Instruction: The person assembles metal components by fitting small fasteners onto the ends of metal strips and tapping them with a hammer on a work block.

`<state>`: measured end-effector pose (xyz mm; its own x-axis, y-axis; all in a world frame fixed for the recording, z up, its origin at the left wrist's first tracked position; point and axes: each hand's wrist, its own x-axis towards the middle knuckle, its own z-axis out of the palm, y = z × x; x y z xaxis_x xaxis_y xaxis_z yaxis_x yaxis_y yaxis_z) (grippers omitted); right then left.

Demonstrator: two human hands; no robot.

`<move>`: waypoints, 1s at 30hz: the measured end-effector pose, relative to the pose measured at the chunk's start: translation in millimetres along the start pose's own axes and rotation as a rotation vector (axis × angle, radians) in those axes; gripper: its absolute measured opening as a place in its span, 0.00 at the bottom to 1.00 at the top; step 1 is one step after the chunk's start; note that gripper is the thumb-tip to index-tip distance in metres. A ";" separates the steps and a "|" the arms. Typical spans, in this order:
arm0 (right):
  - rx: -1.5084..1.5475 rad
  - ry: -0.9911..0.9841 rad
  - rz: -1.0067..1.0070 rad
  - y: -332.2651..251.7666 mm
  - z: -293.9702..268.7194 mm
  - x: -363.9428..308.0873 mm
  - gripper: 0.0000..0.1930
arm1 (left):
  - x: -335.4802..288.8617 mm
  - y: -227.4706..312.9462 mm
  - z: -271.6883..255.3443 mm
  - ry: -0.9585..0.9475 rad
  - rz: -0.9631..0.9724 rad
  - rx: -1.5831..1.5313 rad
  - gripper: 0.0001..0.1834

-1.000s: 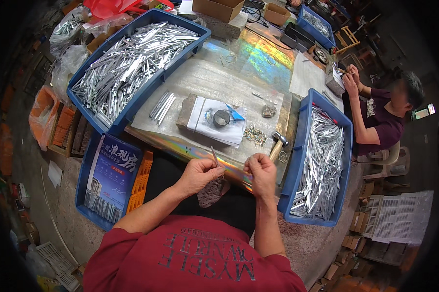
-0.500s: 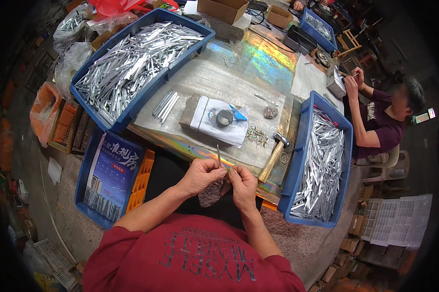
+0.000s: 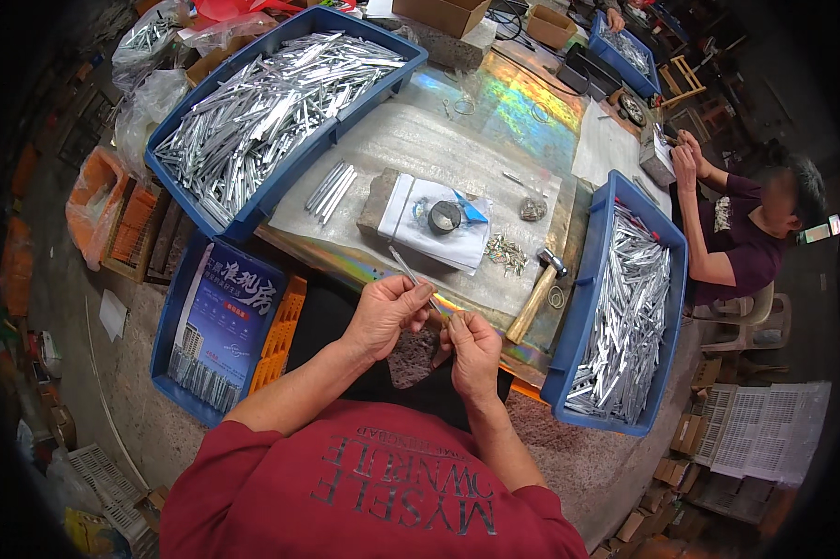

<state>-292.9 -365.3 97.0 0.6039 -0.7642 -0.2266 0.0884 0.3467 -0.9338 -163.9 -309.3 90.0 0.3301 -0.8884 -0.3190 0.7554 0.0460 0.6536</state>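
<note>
In my left hand (image 3: pixel 389 312) a thin silvery metal strip (image 3: pixel 403 265) is pinched between thumb and fingers, tilted up toward the far left. My right hand (image 3: pixel 471 351) sits close beside it with thumb and fingertips pressed together; whatever they grip is too small to make out. Under both hands lies a rough brownish stone block (image 3: pixel 413 361). Just beyond, a paper-covered block (image 3: pixel 420 244) bears a small dark round cup (image 3: pixel 444 218). Several small metal pieces (image 3: pixel 507 253) are heaped to its right, near a wooden-handled hammer (image 3: pixel 537 296).
Blue bins full of metal strips stand at the far left (image 3: pixel 206 216) and right (image 3: pixel 569 359). A third blue bin (image 3: pixel 173 377) with a printed sheet sits lower left. Several strips (image 3: pixel 331 193) lie on the table (image 3: pixel 383 140). A co-worker (image 3: pixel 751 233) works at right.
My left hand has drawn slightly away from the right hand, and its metal strip has tipped from nearly upright toward the left. The whole view has shifted a little.
</note>
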 end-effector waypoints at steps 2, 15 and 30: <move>0.022 -0.015 0.007 1.2 0.5 -0.5 0.08 | 0.3 -1.6 -0.8 0.004 0.003 0.007 0.06; 0.045 0.004 0.050 3.6 3.8 -1.7 0.08 | -2.6 -3.3 3.2 0.002 0.074 0.107 0.07; 0.313 0.056 0.089 -1.4 16.5 -4.1 0.06 | -10.6 -9.9 10.0 0.014 0.312 0.279 0.05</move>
<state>-282.5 -353.7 103.8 0.5762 -0.7493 -0.3265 0.2819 0.5571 -0.7811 -180.6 -304.9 93.8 0.5283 -0.8448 -0.0845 0.4365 0.1849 0.8805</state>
